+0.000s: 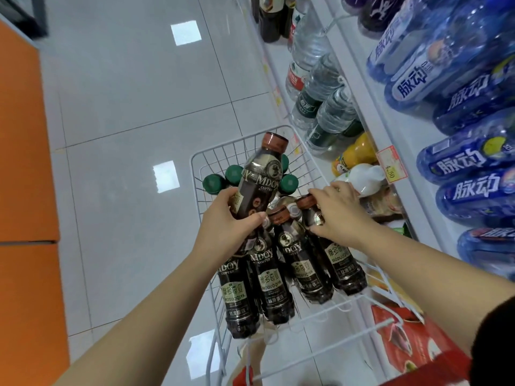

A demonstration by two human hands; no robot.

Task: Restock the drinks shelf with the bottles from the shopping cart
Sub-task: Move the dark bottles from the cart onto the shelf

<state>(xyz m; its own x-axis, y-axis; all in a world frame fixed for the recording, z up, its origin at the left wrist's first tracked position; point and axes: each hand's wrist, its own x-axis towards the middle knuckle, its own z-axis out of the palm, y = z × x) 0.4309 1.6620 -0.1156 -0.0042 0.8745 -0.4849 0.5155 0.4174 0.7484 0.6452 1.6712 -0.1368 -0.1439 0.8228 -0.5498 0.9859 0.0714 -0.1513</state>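
A white wire shopping cart (195, 165) stands in the aisle with several dark MDOY coffee bottles (281, 263) lying in it and several green-capped bottles (214, 183) at its far end. My left hand (231, 221) grips one coffee bottle (262, 179) by its lower body, lifted above the cart with its brown cap pointing away. My right hand (338, 210) is closed over the neck of another coffee bottle (337, 254) that still lies in the cart. The drinks shelf (401, 146) runs along the right.
The shelf holds blue drink bottles (462, 160) on the upper level, clear water bottles (323, 87), an orange juice bottle (358, 154) and a white bottle (365, 178) lower down. A red price tag (391, 164) hangs on the shelf edge. Red packaging (412, 344) lies near the cart. An orange wall (25, 162) borders the tiled floor.
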